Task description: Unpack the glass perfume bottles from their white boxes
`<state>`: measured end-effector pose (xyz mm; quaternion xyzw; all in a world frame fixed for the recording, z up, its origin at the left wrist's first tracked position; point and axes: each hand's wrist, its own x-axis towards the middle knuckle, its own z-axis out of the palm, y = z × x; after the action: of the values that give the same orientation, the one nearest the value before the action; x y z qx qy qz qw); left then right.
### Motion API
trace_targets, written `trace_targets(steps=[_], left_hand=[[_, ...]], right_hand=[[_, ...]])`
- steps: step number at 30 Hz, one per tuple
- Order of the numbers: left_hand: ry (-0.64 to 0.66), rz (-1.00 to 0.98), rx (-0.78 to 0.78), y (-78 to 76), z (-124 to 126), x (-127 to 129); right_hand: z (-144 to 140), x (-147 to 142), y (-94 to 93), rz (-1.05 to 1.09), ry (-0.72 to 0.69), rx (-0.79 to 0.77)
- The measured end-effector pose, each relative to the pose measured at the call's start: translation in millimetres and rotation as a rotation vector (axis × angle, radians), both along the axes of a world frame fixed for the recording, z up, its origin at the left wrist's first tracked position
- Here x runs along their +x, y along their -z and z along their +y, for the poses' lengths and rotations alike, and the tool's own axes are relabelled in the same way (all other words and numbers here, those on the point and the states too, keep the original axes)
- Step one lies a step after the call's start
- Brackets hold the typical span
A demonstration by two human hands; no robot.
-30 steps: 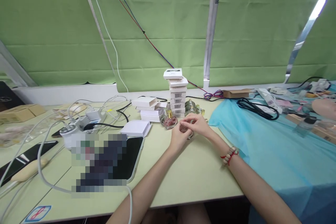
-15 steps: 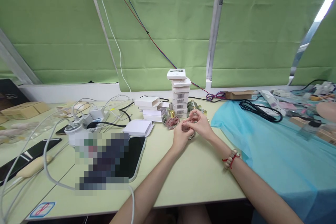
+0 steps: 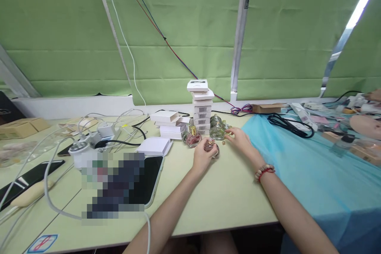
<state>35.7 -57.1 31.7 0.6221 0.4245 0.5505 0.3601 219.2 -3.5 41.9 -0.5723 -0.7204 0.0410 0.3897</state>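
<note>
My left hand [image 3: 204,154] is closed around a small round glass bottle [image 3: 215,150] with pinkish contents, held just above or on the table. To its right, my right hand [image 3: 240,141] reaches out with thumb and fingertips slightly apart. Those fingertips are beside a rounded glass bottle [image 3: 217,131] with green contents. A tiny gold-coloured piece [image 3: 224,143] lies on the table just below them. Left of my hands stands another round bottle [image 3: 192,138] with pink contents and a gold-coloured neck. More bottles [image 3: 226,124] are partly hidden behind the green one.
A tall stack of white boxes [image 3: 202,108] rises behind the bottles. Lower white boxes [image 3: 170,124] and a phone [image 3: 152,178] are at the left, among cables and a white plug adapter [image 3: 81,152]. Blue sheeting [image 3: 300,166] covers the right side, with a black cable coil [image 3: 290,126] on it.
My right hand has left the bottle in my left hand and moved right, to beside the green bottle. My left hand still holds its bottle. The view has shifted slightly.
</note>
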Motion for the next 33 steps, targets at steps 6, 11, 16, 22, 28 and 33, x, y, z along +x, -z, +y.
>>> trace_targets(steps=[6,11,16,22,28,33], left_hand=[[-0.141,0.170,0.048,3.6,0.1,1.0],[-0.213,0.322,0.039,4.4,-0.7,-0.9],[-0.208,0.353,0.010,6.6,-3.1,-4.6],[-0.068,0.256,0.092,7.8,-2.3,-4.5],[0.002,0.177,0.103,7.3,-2.8,-5.0],[0.039,0.184,0.085,10.7,-1.6,-4.9]], right_hand=[[-16.9,-28.7,-20.4,0.253,-0.063,0.148],[-39.3,-67.8,-26.8,-0.096,-0.251,0.065],[-46.4,-82.0,-50.3,-0.388,-0.268,-0.136],[-37.9,-81.3,-72.4,-0.747,-0.428,-0.220],[-30.4,-81.6,-74.2,-0.880,-0.560,-0.101],[-26.0,-78.6,-75.4,-0.898,-0.647,-0.062]])
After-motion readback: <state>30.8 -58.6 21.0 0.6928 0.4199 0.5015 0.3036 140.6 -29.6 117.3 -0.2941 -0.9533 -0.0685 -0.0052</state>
